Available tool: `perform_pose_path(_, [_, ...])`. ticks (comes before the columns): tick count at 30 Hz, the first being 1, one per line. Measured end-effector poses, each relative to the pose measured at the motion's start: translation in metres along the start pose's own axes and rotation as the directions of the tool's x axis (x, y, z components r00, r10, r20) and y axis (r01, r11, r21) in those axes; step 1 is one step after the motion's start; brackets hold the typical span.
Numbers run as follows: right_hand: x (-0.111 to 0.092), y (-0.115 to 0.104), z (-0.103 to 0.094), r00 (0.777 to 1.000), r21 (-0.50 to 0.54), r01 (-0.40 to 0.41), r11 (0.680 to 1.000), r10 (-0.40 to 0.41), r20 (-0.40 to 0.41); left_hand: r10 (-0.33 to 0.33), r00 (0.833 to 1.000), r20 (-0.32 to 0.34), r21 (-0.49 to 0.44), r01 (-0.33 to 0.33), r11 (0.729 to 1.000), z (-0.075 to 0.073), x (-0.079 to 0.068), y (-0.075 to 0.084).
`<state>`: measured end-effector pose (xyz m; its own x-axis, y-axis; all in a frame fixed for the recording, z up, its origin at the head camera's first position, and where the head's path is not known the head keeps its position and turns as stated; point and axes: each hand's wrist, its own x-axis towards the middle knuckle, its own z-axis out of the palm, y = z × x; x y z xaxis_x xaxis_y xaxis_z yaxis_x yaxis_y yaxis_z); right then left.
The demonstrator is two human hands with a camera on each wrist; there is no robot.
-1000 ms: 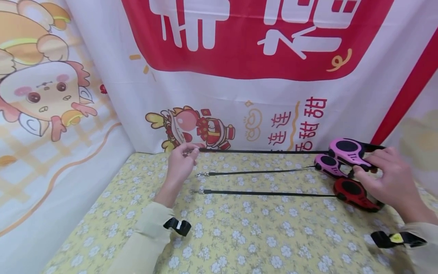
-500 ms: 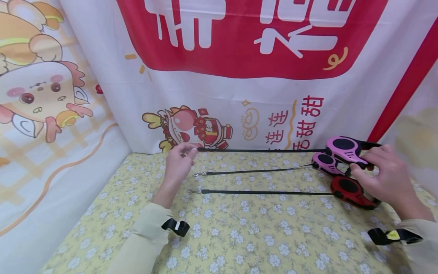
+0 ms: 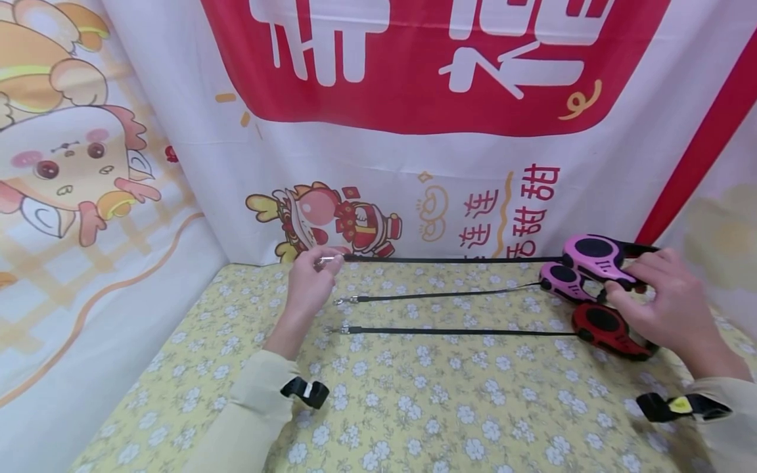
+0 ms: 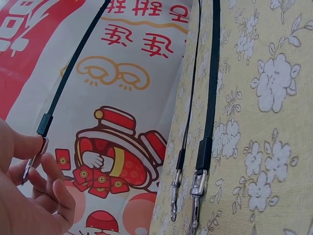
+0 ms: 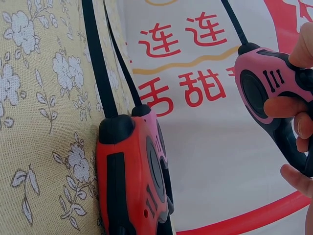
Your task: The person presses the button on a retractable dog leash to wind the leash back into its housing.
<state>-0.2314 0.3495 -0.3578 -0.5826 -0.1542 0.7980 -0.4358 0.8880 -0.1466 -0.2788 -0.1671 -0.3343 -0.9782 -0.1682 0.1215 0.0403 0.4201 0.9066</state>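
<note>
My right hand (image 3: 671,299) grips the black handle of a pink retractable dog leash (image 3: 594,255), held up above the table. Its black strap (image 3: 449,260) runs taut to the left. At the strap's far end my left hand (image 3: 311,282) pinches the metal clip (image 4: 36,159) between thumb and fingers. Below lie a second pink retractable leash (image 3: 562,281) and a red retractable leash (image 3: 606,328) on the table. Both have their straps drawn out leftward, ending in metal clips, one (image 4: 175,193) beside the other (image 4: 195,198). In the right wrist view the red leash partly hides the second pink one (image 5: 155,129).
A flowered yellow cloth (image 3: 414,407) covers the table. Behind it hangs a white and red printed fabric (image 3: 355,157), close to the raised strap. Another printed fabric (image 3: 100,276) closes off the left side.
The whole view has shifted slightly left. Both hands keep their holds on the raised pink leash and its clip; the left fingers have moved a little, showing more of the clip.
</note>
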Motion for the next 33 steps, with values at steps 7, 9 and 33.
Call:
perform_pose_path(7, [-0.0008, -0.0005, -0.0012, 1.0, -0.033, -0.018, 0.999, 0.019, 0.015, 0.0, 1.0, -0.01, -0.003, 0.0, 1.0, 0.0023, 0.0009, 0.0003])
perform_pose_path(9, [-0.001, -0.0009, -0.0016, 1.0, -0.042, -0.026, 0.999, 0.026, 0.018, 0.004, 1.0, -0.015, -0.003, -0.004, 1.0, 0.0028, 0.0008, 0.0007])
perform_pose_path(33, [0.0015, -0.0043, -0.0031, 1.0, -0.04, -0.01, 0.999, 0.01, 0.005, 0.04, 0.997, -0.065, 0.014, -0.039, 0.999, 0.0046, -0.0013, -0.0011])
